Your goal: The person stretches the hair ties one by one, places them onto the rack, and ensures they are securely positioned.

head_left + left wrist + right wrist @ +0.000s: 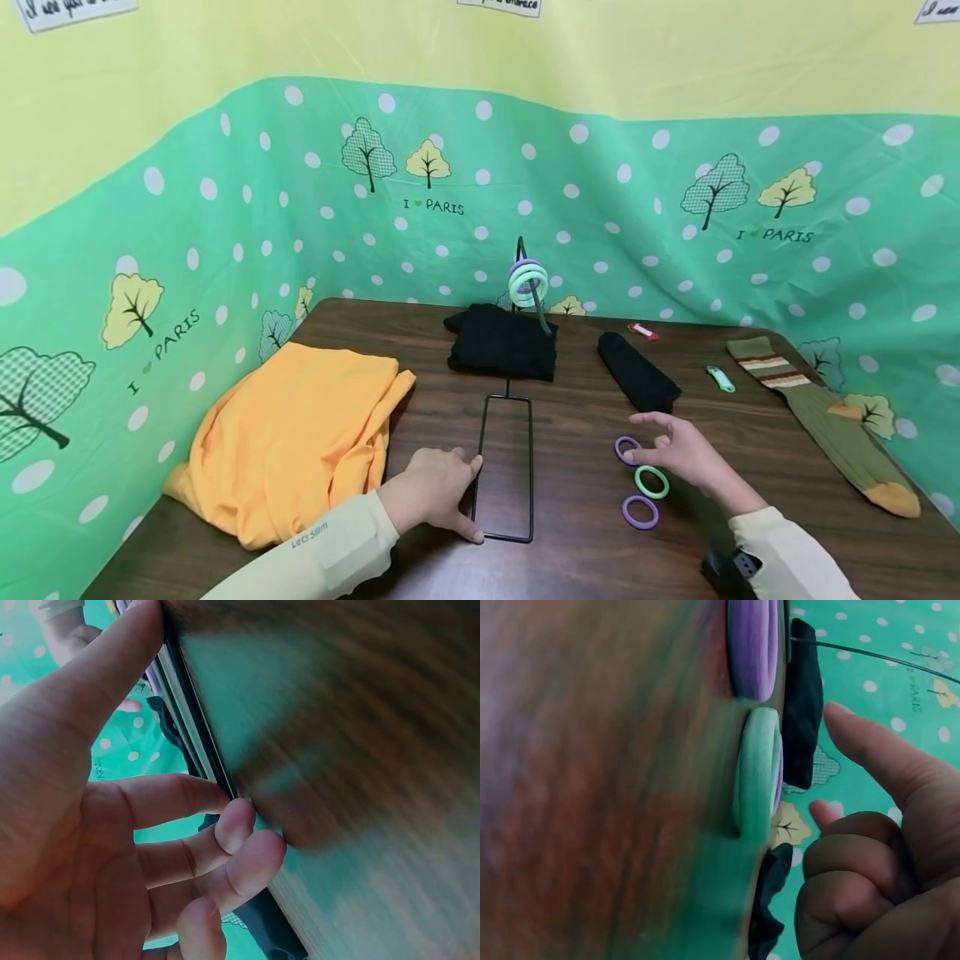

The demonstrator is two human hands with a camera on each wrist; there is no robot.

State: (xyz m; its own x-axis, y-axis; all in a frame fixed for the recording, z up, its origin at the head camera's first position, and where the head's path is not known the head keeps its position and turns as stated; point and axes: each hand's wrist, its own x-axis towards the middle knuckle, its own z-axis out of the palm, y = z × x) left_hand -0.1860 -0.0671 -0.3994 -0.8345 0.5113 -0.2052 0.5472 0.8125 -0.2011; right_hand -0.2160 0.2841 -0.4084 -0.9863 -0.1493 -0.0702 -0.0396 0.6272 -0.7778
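My left hand (435,487) touches the left side of a black wire stand's rectangular base (531,467), thumb and fingers spread apart. In the left wrist view, its fingertips (259,855) lie against the tabletop's edge. My right hand (678,446) hovers over the table beside the farther purple ring (617,451), thumb and index finger apart, nothing between them. The right wrist view shows its other fingers curled. Nearer me lie a mint green ring (637,481) and a second purple ring (626,514). Mint and purple rings (517,287) hang on the stand's upper arm.
Orange cloth (292,433) is heaped at left. Folded black cloth (498,346) lies behind the stand's base. A long black fabric piece (637,371), a red item (642,332), a mint green cutter (721,379) and an olive striped sock (825,421) lie at right. Patterned curtain surrounds the table.
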